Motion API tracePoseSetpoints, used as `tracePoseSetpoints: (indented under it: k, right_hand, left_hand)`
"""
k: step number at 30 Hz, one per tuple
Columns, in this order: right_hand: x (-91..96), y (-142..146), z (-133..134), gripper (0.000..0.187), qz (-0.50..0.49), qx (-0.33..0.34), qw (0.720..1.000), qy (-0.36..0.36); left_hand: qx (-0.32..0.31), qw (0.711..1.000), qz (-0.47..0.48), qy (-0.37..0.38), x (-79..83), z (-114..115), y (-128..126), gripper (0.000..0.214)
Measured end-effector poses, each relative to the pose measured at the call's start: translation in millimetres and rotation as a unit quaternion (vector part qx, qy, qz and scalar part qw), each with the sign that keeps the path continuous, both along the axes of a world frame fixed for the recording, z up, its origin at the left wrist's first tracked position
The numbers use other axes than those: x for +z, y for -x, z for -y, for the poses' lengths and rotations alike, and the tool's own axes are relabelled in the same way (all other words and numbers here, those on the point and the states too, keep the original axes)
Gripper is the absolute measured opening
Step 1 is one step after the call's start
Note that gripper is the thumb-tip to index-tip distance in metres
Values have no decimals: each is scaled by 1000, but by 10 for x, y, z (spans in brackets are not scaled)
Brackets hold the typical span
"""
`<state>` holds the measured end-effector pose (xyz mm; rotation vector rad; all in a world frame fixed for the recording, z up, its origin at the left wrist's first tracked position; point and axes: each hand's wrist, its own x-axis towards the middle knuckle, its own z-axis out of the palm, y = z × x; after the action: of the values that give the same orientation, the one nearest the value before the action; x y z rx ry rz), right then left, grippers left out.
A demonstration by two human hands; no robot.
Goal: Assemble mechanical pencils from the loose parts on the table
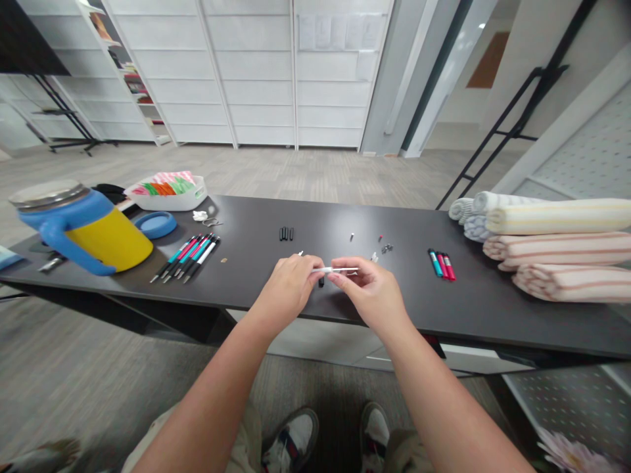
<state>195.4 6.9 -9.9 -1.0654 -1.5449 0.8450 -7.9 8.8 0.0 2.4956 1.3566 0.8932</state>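
Note:
Above the dark desk my left hand point(292, 279) pinches a slim white pen part point(323, 270) between thumb and fingers. My right hand point(367, 286) grips a thin pale rod point(348, 269), which looks like a pen refill. The two pieces meet end to end between my hands; whether one sits inside the other I cannot tell. Just below them lies a small black piece point(321, 282). Small black grips point(286, 234) stand in a short row beyond my left hand. Past my right hand are small dark metal bits point(387, 248), a tiny red-tipped piece point(380, 238) and a small silver one point(351, 237).
Several pens point(186, 258) lie side by side on the left, near a blue and yellow mug point(98, 230), a blue lid point(156, 225) and a white basket point(170, 202). Coloured pen barrels point(442, 265) rest on the right, before rolled striped cloths point(557, 246).

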Motion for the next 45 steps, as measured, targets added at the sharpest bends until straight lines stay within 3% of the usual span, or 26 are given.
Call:
tracePoseSetpoints:
  k: [3, 15, 24, 36, 41, 45]
  right_hand:
    - [-9, -6, 0, 38, -30, -14, 999, 24]
    - [42, -22, 58, 23, 6, -71, 997, -2]
    - [39, -52, 38, 21, 39, -46, 998, -7]
    - [22, -51, 16, 23, 5, -36, 999, 35]
    - [13, -20, -1, 30, -11, -10, 999, 49]
    - [-4, -6, -20, 41, -18, -11, 998, 54]
  left_hand:
    - [5, 1000, -1, -1, -19, -12, 3, 21]
    - [-2, 1000, 7, 4, 6, 0, 1, 23]
    - [-16, 1000, 24, 0, 1, -2, 2, 22]
    - [-31, 999, 29, 11, 6, 1, 1, 20]
    - [-29, 995, 93, 26, -14, 6, 44, 17]
    - [9, 967, 243, 75, 12, -14, 125, 19]
